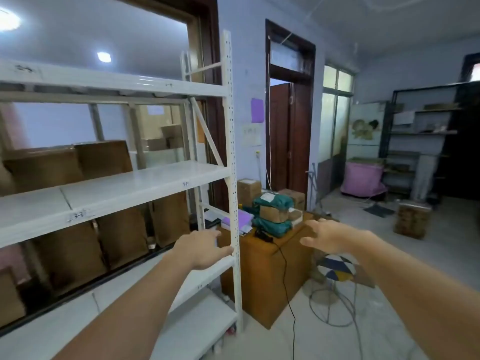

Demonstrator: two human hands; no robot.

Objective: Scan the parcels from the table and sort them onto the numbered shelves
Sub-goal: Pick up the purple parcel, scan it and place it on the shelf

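The tall white metal shelving unit (145, 183) with handwritten numbers on its edges already carries several brown cardboard boxes (104, 158) on its middle and lower levels, so part of the sorting looks done. Just right of its front post, the low brown table (262, 271) still bears a heap of parcels (272, 211), teal plastic bags, small cardboard boxes and a purple mailer, with a black corded scanner (263, 236) lying at the near edge. Both hands are empty, the left hand (201, 249) relaxed in front of that post and the right hand (330, 236) spread loosely toward the heap, so more scanning appears left.
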